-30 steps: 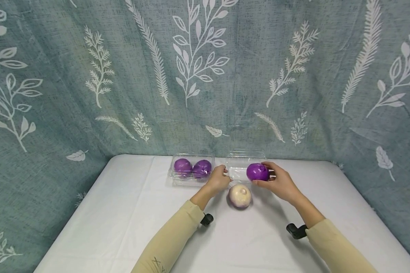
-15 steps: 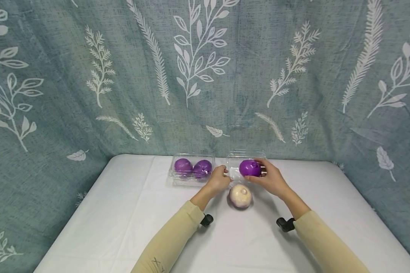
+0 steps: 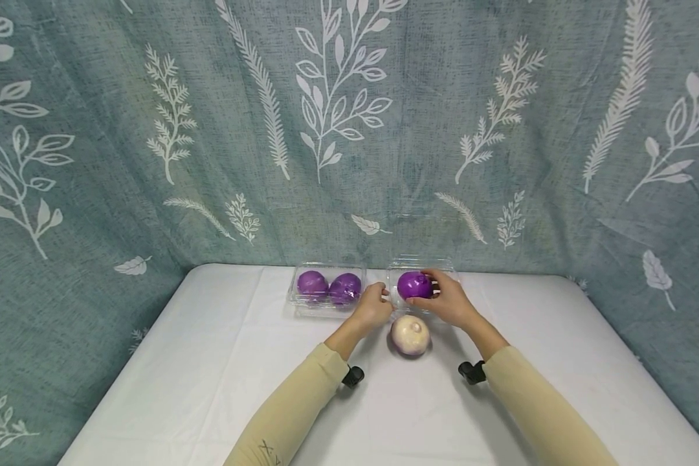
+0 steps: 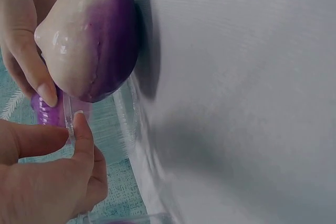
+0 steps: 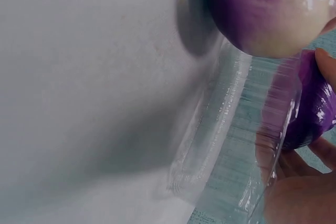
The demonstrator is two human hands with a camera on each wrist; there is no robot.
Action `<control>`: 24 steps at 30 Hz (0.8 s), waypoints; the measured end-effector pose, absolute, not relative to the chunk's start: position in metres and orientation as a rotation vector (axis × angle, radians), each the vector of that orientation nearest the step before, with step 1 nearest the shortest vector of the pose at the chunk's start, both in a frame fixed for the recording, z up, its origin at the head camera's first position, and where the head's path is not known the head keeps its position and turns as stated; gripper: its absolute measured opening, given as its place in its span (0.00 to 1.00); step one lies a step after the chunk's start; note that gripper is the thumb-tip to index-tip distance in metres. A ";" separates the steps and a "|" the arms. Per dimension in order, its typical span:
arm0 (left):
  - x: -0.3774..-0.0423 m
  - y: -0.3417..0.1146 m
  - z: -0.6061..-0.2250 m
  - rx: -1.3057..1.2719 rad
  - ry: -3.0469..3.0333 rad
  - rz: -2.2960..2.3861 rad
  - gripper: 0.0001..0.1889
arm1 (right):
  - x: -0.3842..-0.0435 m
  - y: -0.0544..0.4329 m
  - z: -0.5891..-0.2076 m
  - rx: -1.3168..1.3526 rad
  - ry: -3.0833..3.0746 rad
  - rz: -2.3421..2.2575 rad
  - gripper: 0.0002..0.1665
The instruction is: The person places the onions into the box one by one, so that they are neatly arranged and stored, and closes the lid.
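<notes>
My right hand holds a shiny purple onion at the opened clear plastic clamshell box. In the right wrist view the onion is partly below the box rim, seen through the clear wall; whether it touches the bottom cannot be told. My left hand pinches the rim of that box at its left side, thumb and finger on the clear edge. Just in front of the box, a cream-and-purple onion stands on the white tablecloth, between my two forearms.
Left of the left hand stands a second clear box, its lid over two purple onions. A leaf-patterned teal curtain hangs behind and beside the white table. Each wrist carries a black camera mount.
My right hand has carried the purple onion leftward, from the right part of the opened box toward its left part. The left hand stays at the box rim.
</notes>
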State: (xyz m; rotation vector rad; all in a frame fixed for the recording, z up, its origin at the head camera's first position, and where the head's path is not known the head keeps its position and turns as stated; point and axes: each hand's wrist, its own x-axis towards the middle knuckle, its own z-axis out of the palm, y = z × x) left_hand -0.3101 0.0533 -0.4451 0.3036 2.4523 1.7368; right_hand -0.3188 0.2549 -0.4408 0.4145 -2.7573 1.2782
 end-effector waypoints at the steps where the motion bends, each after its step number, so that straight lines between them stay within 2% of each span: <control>1: -0.310 0.053 -0.445 0.302 2.452 1.736 0.32 | -0.320 0.254 -0.441 0.418 -2.758 1.271 0.47; 24: -0.313 0.052 -0.446 0.289 2.509 1.688 0.33 | -0.342 0.245 -0.447 0.425 -2.904 1.127 0.50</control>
